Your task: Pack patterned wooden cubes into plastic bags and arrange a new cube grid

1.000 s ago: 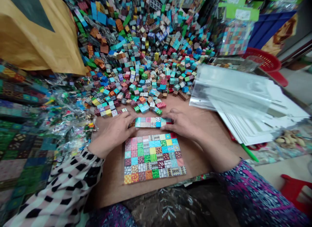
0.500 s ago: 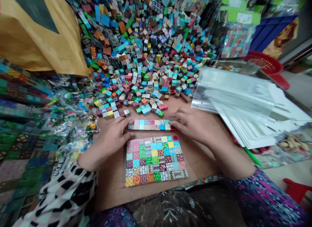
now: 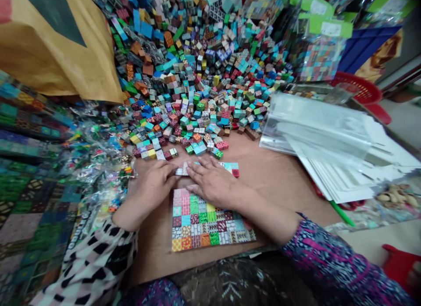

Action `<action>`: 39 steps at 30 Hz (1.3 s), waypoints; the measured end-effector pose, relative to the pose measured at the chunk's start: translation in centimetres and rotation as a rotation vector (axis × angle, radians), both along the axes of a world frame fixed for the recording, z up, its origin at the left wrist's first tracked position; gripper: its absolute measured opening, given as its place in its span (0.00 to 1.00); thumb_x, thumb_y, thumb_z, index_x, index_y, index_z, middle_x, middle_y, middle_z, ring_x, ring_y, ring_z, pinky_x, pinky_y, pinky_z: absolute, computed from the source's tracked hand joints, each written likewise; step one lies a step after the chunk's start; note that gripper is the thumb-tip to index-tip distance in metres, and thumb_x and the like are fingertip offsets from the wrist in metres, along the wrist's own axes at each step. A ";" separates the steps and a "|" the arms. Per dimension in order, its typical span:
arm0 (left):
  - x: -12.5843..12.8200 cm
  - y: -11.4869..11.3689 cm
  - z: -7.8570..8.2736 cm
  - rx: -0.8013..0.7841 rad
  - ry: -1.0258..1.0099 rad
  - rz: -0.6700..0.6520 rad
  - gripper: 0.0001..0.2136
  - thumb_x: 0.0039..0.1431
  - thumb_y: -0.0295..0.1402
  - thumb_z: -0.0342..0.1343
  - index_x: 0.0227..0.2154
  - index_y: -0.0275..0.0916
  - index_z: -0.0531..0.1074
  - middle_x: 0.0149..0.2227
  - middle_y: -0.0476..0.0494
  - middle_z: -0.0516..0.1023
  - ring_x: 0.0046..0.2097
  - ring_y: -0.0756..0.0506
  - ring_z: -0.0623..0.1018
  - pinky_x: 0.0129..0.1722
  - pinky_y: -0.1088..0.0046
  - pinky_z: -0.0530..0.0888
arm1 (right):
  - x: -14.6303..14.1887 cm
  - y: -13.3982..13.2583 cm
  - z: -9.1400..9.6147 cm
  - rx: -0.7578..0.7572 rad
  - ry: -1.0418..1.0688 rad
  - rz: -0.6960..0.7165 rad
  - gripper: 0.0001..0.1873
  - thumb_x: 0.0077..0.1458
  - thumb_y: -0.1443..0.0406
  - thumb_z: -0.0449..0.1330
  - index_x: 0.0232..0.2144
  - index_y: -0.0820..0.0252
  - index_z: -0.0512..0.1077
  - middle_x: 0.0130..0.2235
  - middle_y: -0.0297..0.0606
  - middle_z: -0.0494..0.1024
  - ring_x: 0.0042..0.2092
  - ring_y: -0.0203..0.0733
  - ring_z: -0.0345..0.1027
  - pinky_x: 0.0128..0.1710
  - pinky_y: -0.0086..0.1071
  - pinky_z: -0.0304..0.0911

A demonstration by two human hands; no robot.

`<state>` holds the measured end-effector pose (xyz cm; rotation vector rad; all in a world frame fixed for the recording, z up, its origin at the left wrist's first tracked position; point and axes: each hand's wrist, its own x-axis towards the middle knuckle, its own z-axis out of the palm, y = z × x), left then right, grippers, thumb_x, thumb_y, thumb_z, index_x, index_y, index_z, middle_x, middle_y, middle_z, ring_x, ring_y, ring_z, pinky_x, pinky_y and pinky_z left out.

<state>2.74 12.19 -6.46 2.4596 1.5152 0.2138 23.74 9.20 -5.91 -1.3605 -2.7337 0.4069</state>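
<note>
A narrow row of small patterned cube blocks point(image 3: 232, 168) lies on the brown tabletop. My left hand point(image 3: 153, 183) rests at its left end, thumb and fingers stretched out and touching the end blocks. Over the middle of the row lies my right hand point(image 3: 213, 183), flat with fingers spread, hiding many of its blocks. Just below is a larger rectangle of patterned blocks point(image 3: 204, 227), packed edge to edge in several rows. My right hand and forearm cover its upper right part.
A big heap of loose blocks point(image 3: 197, 91) fills the back. Clear plastic sleeves point(image 3: 315, 117) and white sheets point(image 3: 338, 174) lie to the right, near a red basket point(image 3: 358, 87). Small plastic packets point(image 3: 101, 152) and a yellow bag point(image 3: 66, 56) are on the left.
My right hand has moved left from the row's right end to its middle, now flat on top and partly over the rectangle. My left hand stays by the left end.
</note>
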 end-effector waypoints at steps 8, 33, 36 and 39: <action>-0.8 -0.6 0.5 0.021 -0.008 0.075 0.09 0.60 0.36 0.51 0.35 0.38 0.74 0.38 0.40 0.75 0.44 0.40 0.75 0.46 0.61 0.74 | -0.4 -0.3 0.0 0.042 -0.043 -0.021 0.31 0.69 0.53 0.46 0.67 0.64 0.59 0.68 0.45 0.58 0.68 0.66 0.50 0.67 0.61 0.46; 0.4 3.1 2.4 0.064 0.204 0.221 0.20 0.60 0.37 0.53 0.54 0.43 0.75 0.40 0.39 0.69 0.45 0.35 0.74 0.47 0.58 0.71 | -0.7 -0.1 0.6 0.050 -0.052 -0.018 0.27 0.70 0.56 0.46 0.63 0.65 0.66 0.65 0.45 0.66 0.64 0.66 0.57 0.64 0.61 0.51; 0.2 3.1 2.1 0.044 0.156 0.228 0.19 0.59 0.36 0.53 0.53 0.43 0.75 0.39 0.40 0.69 0.44 0.36 0.74 0.46 0.60 0.72 | -0.9 0.4 1.5 0.066 -0.078 0.008 0.24 0.70 0.59 0.46 0.56 0.66 0.73 0.60 0.48 0.72 0.59 0.64 0.64 0.60 0.58 0.56; -0.3 3.4 1.7 0.024 0.098 0.195 0.19 0.59 0.35 0.53 0.51 0.40 0.76 0.39 0.39 0.70 0.44 0.37 0.74 0.46 0.61 0.73 | -1.3 1.7 2.7 0.054 -0.067 0.060 0.19 0.68 0.63 0.48 0.46 0.65 0.77 0.50 0.49 0.78 0.50 0.56 0.71 0.53 0.51 0.63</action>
